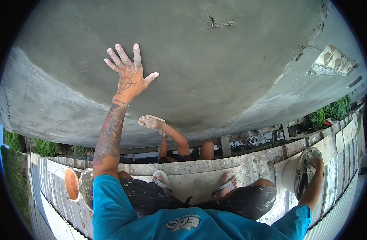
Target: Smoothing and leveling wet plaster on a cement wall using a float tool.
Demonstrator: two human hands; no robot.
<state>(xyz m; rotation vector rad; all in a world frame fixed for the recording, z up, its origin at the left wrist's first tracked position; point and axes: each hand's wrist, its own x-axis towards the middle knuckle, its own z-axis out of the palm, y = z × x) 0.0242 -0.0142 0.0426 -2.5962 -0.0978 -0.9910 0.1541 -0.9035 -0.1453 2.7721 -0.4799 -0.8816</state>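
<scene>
My left hand, fingers spread, is pressed on or just over the grey plastered wall ahead of me. My right hand is down at the pale bucket at my right, reaching into its dark, mortar-crusted mouth; its fingers are mostly hidden. Below the wall's plastered area, a co-worker's hand holds a pale flat float against the surface, with a second hand of that person lower down.
I stand on a narrow concrete walkway with boards and corrugated sheeting along it. An orange bucket and a crusted container sit at my left. The co-worker's knee shows below the ledge. Plants grow along the wall's base.
</scene>
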